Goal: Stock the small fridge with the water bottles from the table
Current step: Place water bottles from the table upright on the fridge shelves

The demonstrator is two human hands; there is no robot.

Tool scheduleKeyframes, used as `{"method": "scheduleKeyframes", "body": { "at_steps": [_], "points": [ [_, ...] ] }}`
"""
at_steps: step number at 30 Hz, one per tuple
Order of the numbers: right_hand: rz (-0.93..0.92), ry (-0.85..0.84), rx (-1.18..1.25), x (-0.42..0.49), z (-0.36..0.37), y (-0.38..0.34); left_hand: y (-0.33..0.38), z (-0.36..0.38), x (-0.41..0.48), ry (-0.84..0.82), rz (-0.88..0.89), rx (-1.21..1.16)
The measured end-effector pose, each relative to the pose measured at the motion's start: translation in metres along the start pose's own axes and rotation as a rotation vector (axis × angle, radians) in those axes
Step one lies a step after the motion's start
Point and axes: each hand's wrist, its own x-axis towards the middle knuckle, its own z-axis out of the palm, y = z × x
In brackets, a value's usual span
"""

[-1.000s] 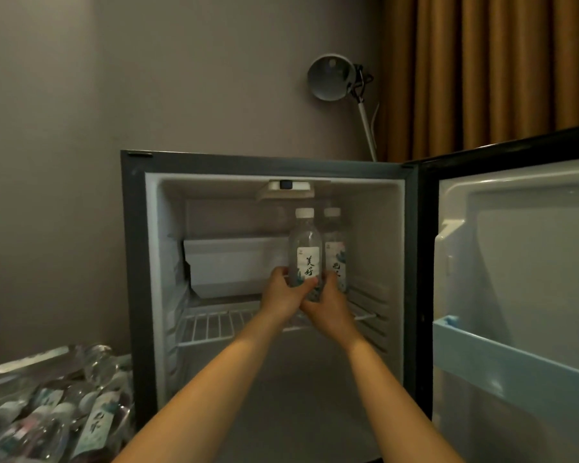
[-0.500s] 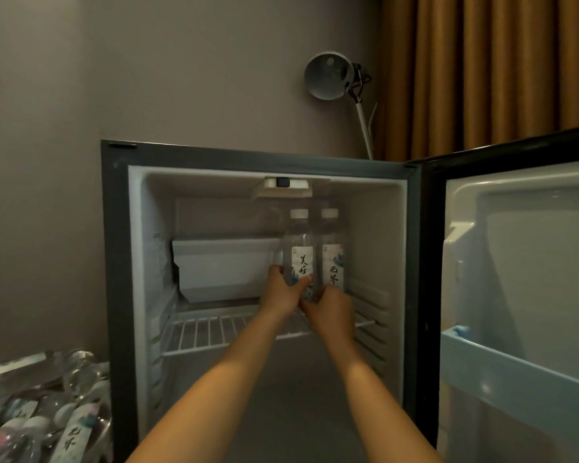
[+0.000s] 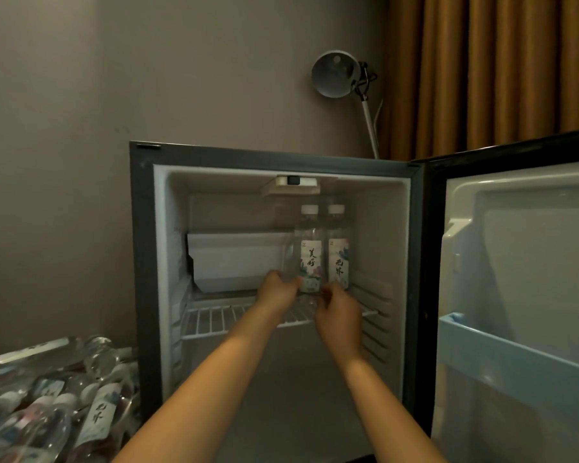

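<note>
Inside the small open black fridge (image 3: 141,262), two clear plastic white-capped water bottles stand upright, touching, on the white wire shelf (image 3: 221,320). The left hand (image 3: 276,292) has its grip round the left bottle (image 3: 310,248); the right hand (image 3: 340,315), fingers loosely curled, holds nothing, just before the right bottle (image 3: 338,252). More bottles (image 3: 47,409) lie heaped on the bench at lower left.

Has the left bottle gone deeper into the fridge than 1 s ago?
Yes. The left bottle has moved back along the wire shelf, now level with the right bottle rather than in front of it.
</note>
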Motion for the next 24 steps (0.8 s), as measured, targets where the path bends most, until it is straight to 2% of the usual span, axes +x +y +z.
{"method": "scheduleKeyframes", "body": {
  "at_steps": [5, 8, 11, 17, 21, 24],
  "points": [
    [-0.006, 0.024, 0.110, -0.033, -0.008, -0.012, -0.004, -0.029, -0.046, -0.002, 0.056, -0.039],
    [-0.014, -0.048, 0.167, -0.054, -0.001, -0.026, -0.010, -0.060, -0.082, -0.123, 0.077, -0.125],
    [0.016, -0.170, 0.243, -0.082, 0.006, -0.047, -0.017, -0.099, -0.118, -0.128, 0.122, -0.173],
    [0.005, -0.445, 0.410, -0.153, 0.026, -0.080, -0.048, -0.186, -0.175, 0.091, 0.112, -0.110],
    [-0.018, -0.735, 0.328, -0.197, 0.048, -0.093, -0.088, -0.230, -0.205, 0.187, -0.029, 0.019],
    [-0.030, -0.924, 0.219, -0.227, 0.068, -0.099, -0.130, -0.250, -0.219, 0.149, -0.112, 0.264]
  ]
}}
